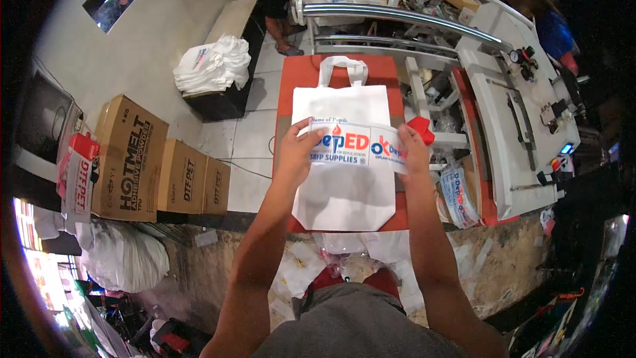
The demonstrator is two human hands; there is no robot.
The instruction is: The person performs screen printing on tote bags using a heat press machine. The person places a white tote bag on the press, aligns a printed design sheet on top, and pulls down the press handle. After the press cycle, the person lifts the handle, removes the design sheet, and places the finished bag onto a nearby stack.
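A white fabric tote bag (344, 202) lies flat on a red pad (291, 79), its looped handles pointing away from me. Over the bag's middle I hold a printed transfer film (348, 142) with blue and red lettering. My left hand (295, 149) pinches its left edge, thumb on top. The film's right edge is gripped by my right hand (415, 150). Something bright red, like a folded cloth (421, 130), shows right beside the right fingers; whether that hand holds it too, I cannot tell.
To the right stands a white heat press machine (507, 119) with a gauge and metal rails. Several cardboard boxes (129, 152) line the left. Beyond them, white bags are piled (215, 66) on a dark stand. A person (271, 0) stands at the far side.
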